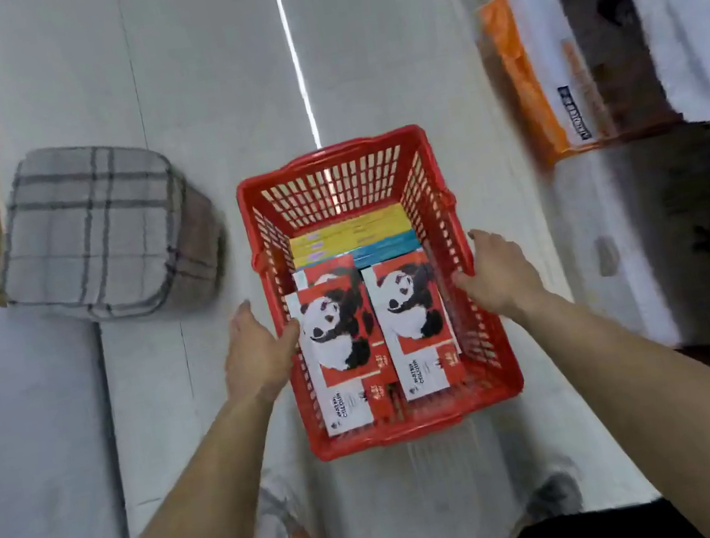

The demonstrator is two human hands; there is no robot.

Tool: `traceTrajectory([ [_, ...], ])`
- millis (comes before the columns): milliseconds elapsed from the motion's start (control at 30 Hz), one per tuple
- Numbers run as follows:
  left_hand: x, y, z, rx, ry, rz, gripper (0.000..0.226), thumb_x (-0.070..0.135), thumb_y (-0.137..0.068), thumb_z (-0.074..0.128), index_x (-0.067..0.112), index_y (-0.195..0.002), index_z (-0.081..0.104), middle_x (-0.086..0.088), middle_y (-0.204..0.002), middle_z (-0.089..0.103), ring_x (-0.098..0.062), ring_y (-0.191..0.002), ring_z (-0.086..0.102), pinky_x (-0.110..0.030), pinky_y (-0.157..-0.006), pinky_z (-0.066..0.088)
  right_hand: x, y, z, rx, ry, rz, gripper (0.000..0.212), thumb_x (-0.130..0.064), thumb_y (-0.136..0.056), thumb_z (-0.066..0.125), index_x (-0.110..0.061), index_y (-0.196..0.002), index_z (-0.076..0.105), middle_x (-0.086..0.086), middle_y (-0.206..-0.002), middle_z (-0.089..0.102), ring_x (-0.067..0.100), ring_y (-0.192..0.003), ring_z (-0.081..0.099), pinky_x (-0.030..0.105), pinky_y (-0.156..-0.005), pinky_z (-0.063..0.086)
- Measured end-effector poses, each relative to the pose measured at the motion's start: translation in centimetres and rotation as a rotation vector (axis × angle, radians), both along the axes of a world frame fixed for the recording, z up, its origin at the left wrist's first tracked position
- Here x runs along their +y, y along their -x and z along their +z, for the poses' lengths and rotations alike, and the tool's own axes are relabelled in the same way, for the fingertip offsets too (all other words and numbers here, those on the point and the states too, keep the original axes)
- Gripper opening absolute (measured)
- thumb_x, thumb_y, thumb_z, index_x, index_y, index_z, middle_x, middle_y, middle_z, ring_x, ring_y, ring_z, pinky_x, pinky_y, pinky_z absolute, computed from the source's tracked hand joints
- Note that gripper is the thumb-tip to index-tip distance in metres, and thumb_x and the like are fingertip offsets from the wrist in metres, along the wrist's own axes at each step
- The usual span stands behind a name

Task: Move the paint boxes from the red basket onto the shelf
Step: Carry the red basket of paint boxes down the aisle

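A red plastic basket (339, 162) stands on the pale floor in front of me. Inside lie paint boxes with a panda on a red cover: one on the left (338, 347), one on the right (413, 325), another half hidden under the left one. Yellow boxes (349, 234) and a teal box (385, 247) lie behind them. My left hand (256, 352) grips the left panda box at its left edge, and the box sits tilted over the basket's left wall. My right hand (498, 274) holds the basket's right rim.
A grey checked cushion stool (99, 228) sits to the left of the basket. White and orange wrapped packages (545, 69) and stacked white bundles (685, 2) line the right side. My shoes (552, 495) show at the bottom. A bright light strip reflects along the floor.
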State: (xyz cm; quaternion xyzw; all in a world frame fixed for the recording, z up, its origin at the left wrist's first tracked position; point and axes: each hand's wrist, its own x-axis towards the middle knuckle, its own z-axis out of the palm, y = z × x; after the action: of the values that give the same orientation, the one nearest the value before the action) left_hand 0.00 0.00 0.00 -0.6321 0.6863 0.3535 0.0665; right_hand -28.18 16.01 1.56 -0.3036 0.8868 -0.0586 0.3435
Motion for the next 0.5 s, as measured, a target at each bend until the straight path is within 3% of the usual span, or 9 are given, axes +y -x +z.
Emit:
traceTrajectory([
  [100,0.3,0.2,-4.5,0.099,-0.053,0.073,0.057,0.04,-0.101,0.058,0.008,-0.145,0.042,-0.019,-0.136,0.064,-0.039,-0.119,0.064,-0.038,-0.088,0.048,-0.1,-0.1,-4.8,-0.065,0.12,-0.127,0.051,-0.036,-0.1,0.058,-0.006,-0.141,0.048,0.023,-0.134,0.064,0.046,-0.12,0.062,0.05,-0.097,0.052],
  [167,1.0,0.6,-6.6,0.114,-0.063,0.105,0.038,0.035,-0.105,0.05,0.01,-0.133,0.047,-0.02,-0.123,0.069,-0.041,-0.107,0.066,-0.036,-0.079,0.045,0.2,-0.1,-7.2,-0.065,0.115,-0.188,0.039,-0.028,-0.105,0.053,-0.003,-0.135,0.047,0.029,-0.126,0.068,0.05,-0.11,0.066,0.043,-0.083,0.05],
  [267,1.4,1.2,-7.6,0.133,0.031,0.191,0.027,0.027,-0.106,0.045,0.01,-0.124,0.053,-0.02,-0.118,0.071,-0.033,-0.092,0.064,-0.036,-0.078,0.047,0.6,0.1,-8.8,0.0,0.167,-0.204,0.028,-0.021,-0.106,0.051,-0.002,-0.128,0.053,0.03,-0.116,0.071,0.05,-0.1,0.068,0.039,-0.073,0.044],
  [400,2.2,1.2,-5.3,0.17,0.025,0.194,0.028,0.022,-0.106,0.046,0.006,-0.126,0.056,-0.018,-0.118,0.072,-0.036,-0.1,0.069,-0.044,-0.088,0.057,1.9,-0.7,-6.6,-0.03,0.209,-0.212,0.028,-0.019,-0.107,0.052,-0.001,-0.129,0.055,0.026,-0.117,0.072,0.048,-0.102,0.069,0.044,-0.08,0.054],
  [500,3.1,0.9,-0.4,0.208,0.03,0.182,0.025,0.025,-0.106,0.046,0.01,-0.124,0.055,-0.011,-0.113,0.073,-0.03,-0.093,0.071,-0.045,-0.083,0.06,3.6,-1.4,-1.8,-0.05,0.259,-0.26,0.026,-0.02,-0.107,0.053,-0.003,-0.126,0.056,0.021,-0.114,0.074,0.041,-0.095,0.071,0.039,-0.075,0.052],
])
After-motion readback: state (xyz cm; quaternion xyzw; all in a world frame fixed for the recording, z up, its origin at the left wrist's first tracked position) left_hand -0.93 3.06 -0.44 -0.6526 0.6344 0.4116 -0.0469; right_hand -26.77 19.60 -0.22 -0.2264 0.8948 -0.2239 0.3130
